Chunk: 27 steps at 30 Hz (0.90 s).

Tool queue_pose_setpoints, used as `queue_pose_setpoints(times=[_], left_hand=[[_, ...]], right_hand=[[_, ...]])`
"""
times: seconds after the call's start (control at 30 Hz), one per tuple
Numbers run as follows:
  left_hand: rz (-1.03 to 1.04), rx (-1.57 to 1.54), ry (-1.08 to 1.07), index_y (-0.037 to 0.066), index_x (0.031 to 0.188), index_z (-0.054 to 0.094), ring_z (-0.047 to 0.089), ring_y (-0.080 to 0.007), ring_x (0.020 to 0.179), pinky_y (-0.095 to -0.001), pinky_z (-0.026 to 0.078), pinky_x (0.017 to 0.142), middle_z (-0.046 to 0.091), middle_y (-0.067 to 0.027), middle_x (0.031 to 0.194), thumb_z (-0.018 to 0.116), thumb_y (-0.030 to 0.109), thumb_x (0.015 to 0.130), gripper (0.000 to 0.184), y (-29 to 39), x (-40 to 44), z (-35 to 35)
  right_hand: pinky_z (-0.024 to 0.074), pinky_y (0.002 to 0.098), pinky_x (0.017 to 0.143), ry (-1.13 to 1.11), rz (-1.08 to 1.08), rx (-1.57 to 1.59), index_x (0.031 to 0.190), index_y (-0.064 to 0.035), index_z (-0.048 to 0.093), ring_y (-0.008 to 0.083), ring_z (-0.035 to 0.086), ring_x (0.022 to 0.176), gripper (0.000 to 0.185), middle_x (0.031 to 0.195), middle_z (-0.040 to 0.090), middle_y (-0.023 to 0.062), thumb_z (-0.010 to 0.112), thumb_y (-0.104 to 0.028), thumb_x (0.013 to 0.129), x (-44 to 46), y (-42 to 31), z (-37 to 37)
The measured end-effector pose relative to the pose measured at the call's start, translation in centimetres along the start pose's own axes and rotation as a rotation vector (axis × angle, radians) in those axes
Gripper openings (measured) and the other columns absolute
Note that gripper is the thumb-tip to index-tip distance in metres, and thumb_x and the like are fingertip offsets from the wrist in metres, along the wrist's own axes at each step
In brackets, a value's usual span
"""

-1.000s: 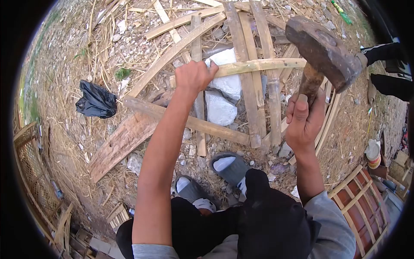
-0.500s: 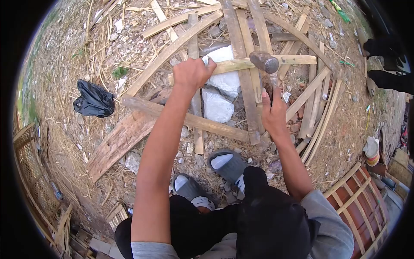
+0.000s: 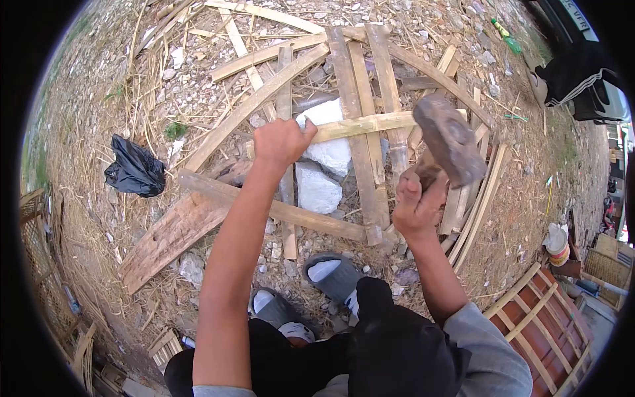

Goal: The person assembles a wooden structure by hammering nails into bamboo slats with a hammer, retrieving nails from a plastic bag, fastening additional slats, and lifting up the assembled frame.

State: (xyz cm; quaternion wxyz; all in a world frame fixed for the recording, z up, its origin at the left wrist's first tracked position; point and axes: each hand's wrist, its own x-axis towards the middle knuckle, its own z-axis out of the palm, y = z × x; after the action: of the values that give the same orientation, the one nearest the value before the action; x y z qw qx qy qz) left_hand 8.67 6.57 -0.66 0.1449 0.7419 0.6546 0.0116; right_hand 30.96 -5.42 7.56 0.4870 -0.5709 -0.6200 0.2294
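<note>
My left hand point(image 3: 281, 142) is closed round the left part of a pale bamboo strip point(image 3: 344, 128), which lies crosswise over other slats and a white stone block point(image 3: 329, 155). My right hand point(image 3: 421, 205) grips a hammer point(image 3: 451, 140) by its handle. The heavy, rusty head is raised in front of the strip's right end and hides part of it. A second white stone block point(image 3: 319, 188) sits just nearer to me. Two long slats point(image 3: 360, 126) run away from me under the strip. A brown slat point(image 3: 284, 210) lies slantwise below my left forearm.
Curved bamboo strips point(image 3: 251, 106) and more slats lie around on straw and rubble. A black plastic bag point(image 3: 134, 167) and a rough plank point(image 3: 173, 237) are at left. A green bottle point(image 3: 508, 36), a bucket point(image 3: 557, 245) and a lattice panel point(image 3: 546, 317) are at right. Another person's leg point(image 3: 575, 79) shows at upper right.
The hammer has come up off the bamboo strip toward me, its head now larger in view. My left hand keeps its hold on the strip. The whole view has shifted slightly.
</note>
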Motion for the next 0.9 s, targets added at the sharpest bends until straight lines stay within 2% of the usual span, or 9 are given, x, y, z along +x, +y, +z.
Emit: queue_pose_setpoints(times=[0.1,0.2,0.33,0.43,0.5,0.6,0.67,0.77,0.9], left_hand=[[-0.007,-0.002,0.009,0.004,0.073,0.075,0.07,-0.0348,0.064,-0.0465,0.055,0.06,0.069,-0.0201,0.069,0.047,0.053,0.091,0.059,0.4,0.0,-0.4],[0.002,-0.022,0.058,0.002,0.069,0.072,0.069,-0.0378,0.063,-0.0486,0.055,0.059,0.067,-0.022,0.066,0.048,0.05,0.092,0.059,0.4,-0.2,-0.2],[0.016,-0.039,0.053,0.002,0.069,0.072,0.069,-0.0376,0.063,-0.0485,0.055,0.059,0.067,-0.0218,0.065,0.048,0.05,0.092,0.059,0.2,-0.1,-0.1],[0.008,-0.045,0.015,0.002,0.07,0.073,0.069,-0.0363,0.064,-0.0479,0.055,0.06,0.068,-0.0207,0.067,0.047,0.051,0.092,0.059,0.2,-0.1,0.1],[-0.023,-0.039,-0.031,0.004,0.073,0.075,0.071,-0.0336,0.067,-0.0467,0.054,0.062,0.071,-0.0191,0.072,0.046,0.053,0.092,0.06,0.4,0.0,-0.4],[-0.016,-0.033,-0.033,0.005,0.074,0.075,0.071,-0.0334,0.069,-0.0463,0.054,0.063,0.071,-0.0188,0.075,0.045,0.052,0.092,0.059,0.2,-0.2,-0.5],[0.019,-0.034,0.03,0.004,0.073,0.074,0.07,-0.0341,0.066,-0.0468,0.055,0.061,0.07,-0.0197,0.073,0.046,0.052,0.093,0.059,-0.1,-0.1,-0.1],[0.053,-0.045,0.088,0.002,0.07,0.072,0.068,-0.0357,0.059,-0.0477,0.055,0.056,0.067,-0.0215,0.066,0.047,0.051,0.093,0.059,-0.3,0.0,0.5],[0.001,-0.042,-0.014,0.005,0.074,0.074,0.07,-0.0338,0.066,-0.046,0.055,0.061,0.07,-0.0197,0.074,0.046,0.051,0.092,0.057,0.2,0.2,-0.4]], right_hand=[[0.0486,0.05,0.06,-0.432,0.305,-0.556,0.122,0.0035,0.046,0.0461,0.066,0.071,0.033,0.075,0.063,0.0285,0.053,-0.02,0.1,-1.2,4.3,0.9],[0.0453,0.0561,0.059,-0.319,0.401,-0.371,0.114,0.003,0.048,0.0545,0.06,0.074,0.027,0.072,0.06,0.0335,0.053,-0.019,0.099,-0.4,3.0,0.5],[0.0446,0.0536,0.058,-0.195,0.265,-0.386,0.117,0.0046,0.048,0.0511,0.062,0.068,0.034,0.073,0.061,0.0311,0.052,-0.025,0.101,0.7,1.2,-0.9],[0.0418,0.0336,0.051,-0.127,0.274,-0.351,0.122,0.0028,0.048,0.0191,0.056,0.056,0.04,0.072,0.057,0.0101,0.047,-0.033,0.105,2.2,-3.3,-3.2],[0.0389,0.0252,0.048,0.007,0.245,-0.049,0.118,-0.0001,0.045,0.0083,0.046,0.056,0.04,0.07,0.048,0.0024,0.047,-0.038,0.105,2.1,-4.9,-3.9],[0.0383,0.0237,0.048,0.046,0.032,0.264,0.114,0.0037,0.047,0.0091,0.046,0.054,0.04,0.068,0.05,0.0023,0.051,-0.035,0.103,1.0,-2.9,-2.5],[0.0401,0.0257,0.047,0.031,0.094,0.322,0.108,-0.0023,0.048,0.0129,0.046,0.052,0.032,0.067,0.046,0.0031,0.062,-0.03,0.099,-2.1,3.5,-2.4],[0.0499,0.0315,0.053,-0.249,0.003,-0.478,0.106,-0.0017,0.059,0.0237,0.064,0.063,0.027,0.081,0.065,0.0069,0.07,-0.021,0.091,-2.1,5.3,-3.2],[0.0523,0.033,0.055,-0.576,-0.404,-0.789,0.105,-0.0103,0.062,0.0213,0.065,0.074,0.034,0.084,0.061,0.0048,0.076,-0.031,0.081,2.5,8.3,-5.3]])
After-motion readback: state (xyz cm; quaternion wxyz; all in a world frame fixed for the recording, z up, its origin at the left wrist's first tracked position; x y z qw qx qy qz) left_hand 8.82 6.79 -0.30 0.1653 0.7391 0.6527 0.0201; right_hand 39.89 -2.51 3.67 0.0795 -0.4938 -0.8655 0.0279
